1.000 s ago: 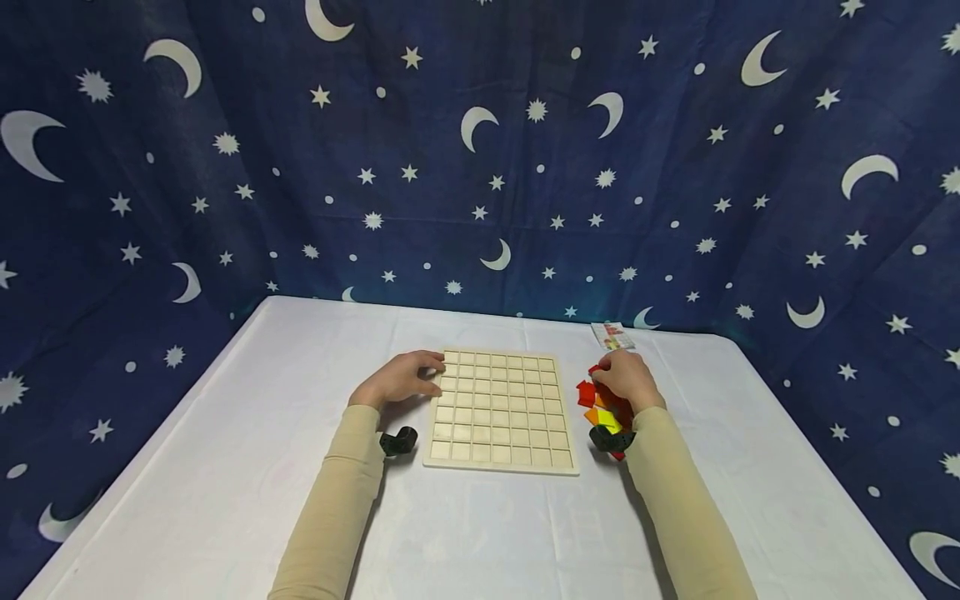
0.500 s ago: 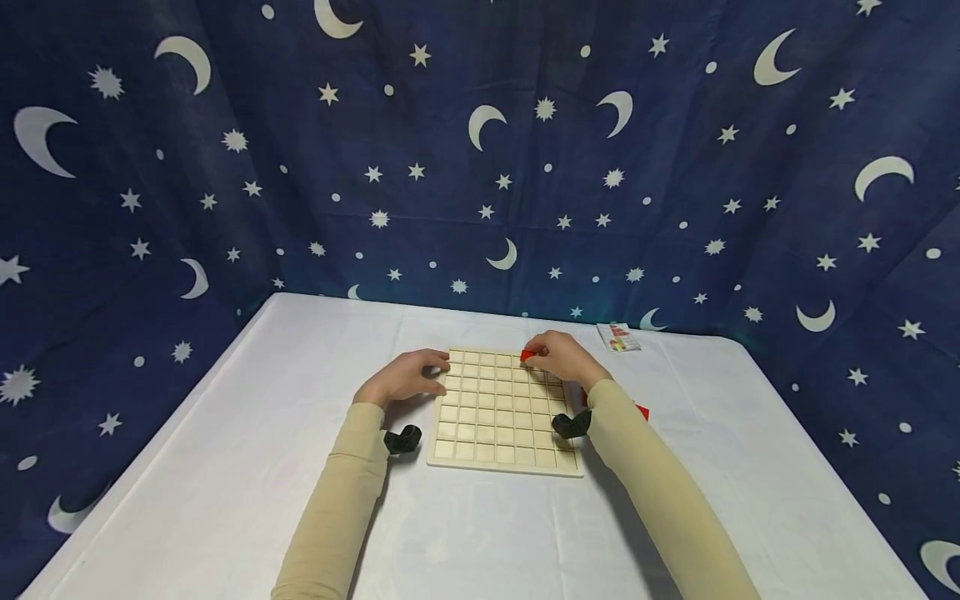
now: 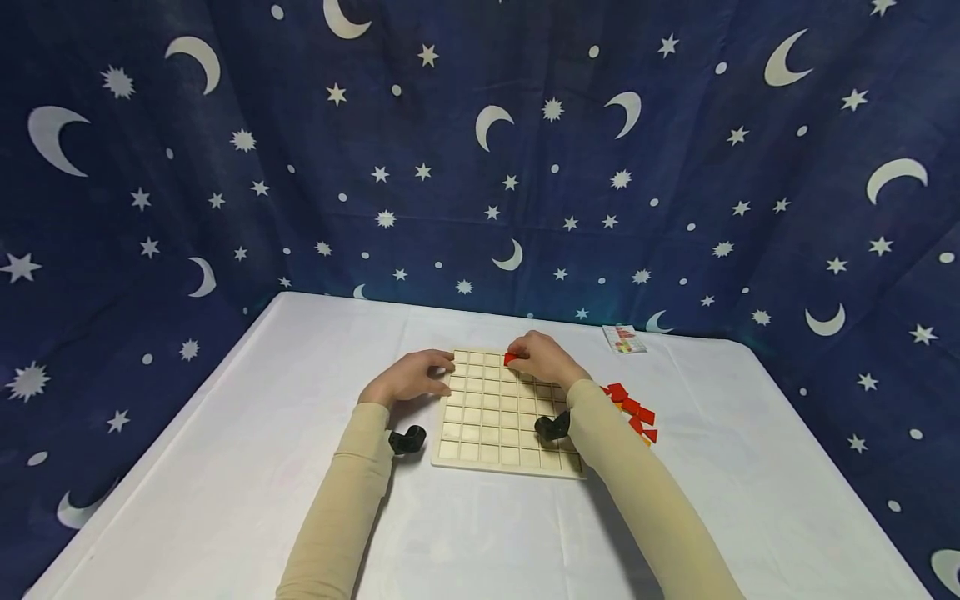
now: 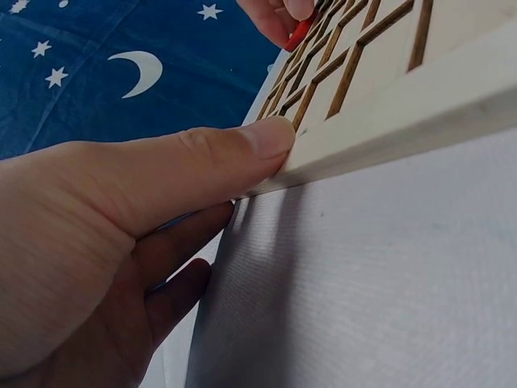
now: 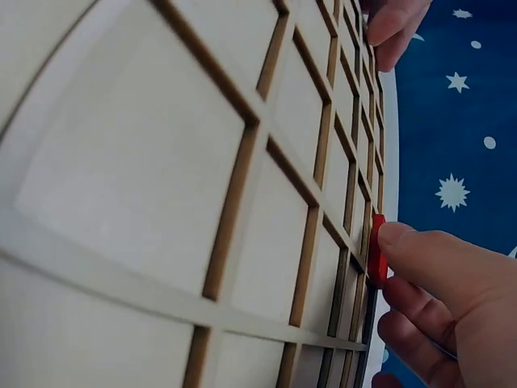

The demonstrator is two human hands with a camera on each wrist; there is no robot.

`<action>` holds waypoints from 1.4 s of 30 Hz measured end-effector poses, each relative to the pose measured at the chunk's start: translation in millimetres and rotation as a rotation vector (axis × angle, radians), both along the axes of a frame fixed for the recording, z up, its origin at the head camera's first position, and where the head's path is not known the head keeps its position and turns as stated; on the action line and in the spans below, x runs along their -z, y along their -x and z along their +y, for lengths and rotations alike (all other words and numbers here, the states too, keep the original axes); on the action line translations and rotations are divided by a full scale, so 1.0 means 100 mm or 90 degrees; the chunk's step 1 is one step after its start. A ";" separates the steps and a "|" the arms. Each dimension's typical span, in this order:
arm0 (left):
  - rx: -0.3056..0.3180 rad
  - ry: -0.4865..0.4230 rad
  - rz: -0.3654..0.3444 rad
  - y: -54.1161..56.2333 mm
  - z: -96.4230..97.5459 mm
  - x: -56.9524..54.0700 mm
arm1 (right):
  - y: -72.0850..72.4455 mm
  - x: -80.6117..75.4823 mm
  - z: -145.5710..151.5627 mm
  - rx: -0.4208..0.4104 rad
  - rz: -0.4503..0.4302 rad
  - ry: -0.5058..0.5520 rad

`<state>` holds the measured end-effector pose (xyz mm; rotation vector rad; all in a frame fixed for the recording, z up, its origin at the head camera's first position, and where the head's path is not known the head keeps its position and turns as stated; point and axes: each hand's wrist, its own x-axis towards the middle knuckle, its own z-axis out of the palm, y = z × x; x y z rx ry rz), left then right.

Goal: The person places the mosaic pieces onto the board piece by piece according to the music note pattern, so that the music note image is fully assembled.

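A pale wooden grid board (image 3: 487,435) with square recesses lies flat in front of me. At its left edge rests my left hand (image 3: 411,377), thumb and fingers spread apart; the left wrist view shows the thumb straight, its tip on the board's rim (image 4: 388,137). Over the far rows, my right hand (image 3: 549,358) pinches a small red tile (image 3: 510,359) between thumb and fingers. In the right wrist view the red tile (image 5: 376,250) stands on edge against the grid near the far side.
Several loose red and orange tiles (image 3: 632,407) lie right of the board, partly hidden by my right sleeve. A printed card (image 3: 624,339) sits farther back. A dark blue curtain (image 3: 450,150) with moons and stars hangs behind the white-covered table (image 3: 360,333).
From the tile pile, my right hand has moved left to the board's far rows with a red tile, shifting slightly farther left since half a second ago. My left hand stays at the board's edge.
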<state>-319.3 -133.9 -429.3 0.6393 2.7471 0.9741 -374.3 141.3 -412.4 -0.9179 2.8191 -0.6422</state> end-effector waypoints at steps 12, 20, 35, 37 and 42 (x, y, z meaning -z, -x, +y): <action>0.005 0.005 0.006 0.00 0.00 0.00 | 0.01 0.04 -0.01 0.034 -0.021 0.013; -0.004 0.001 -0.004 0.00 0.02 -0.01 | -0.02 0.01 -0.03 0.054 -0.030 0.027; -0.019 -0.010 -0.024 -0.01 0.04 -0.01 | -0.02 0.07 -0.03 0.074 -0.019 0.039; -0.018 -0.011 -0.025 -0.01 0.04 0.00 | -0.03 0.07 -0.02 0.078 -0.021 0.043; -0.016 -0.019 -0.025 -0.01 0.02 0.00 | -0.07 0.08 0.11 0.100 -0.016 0.061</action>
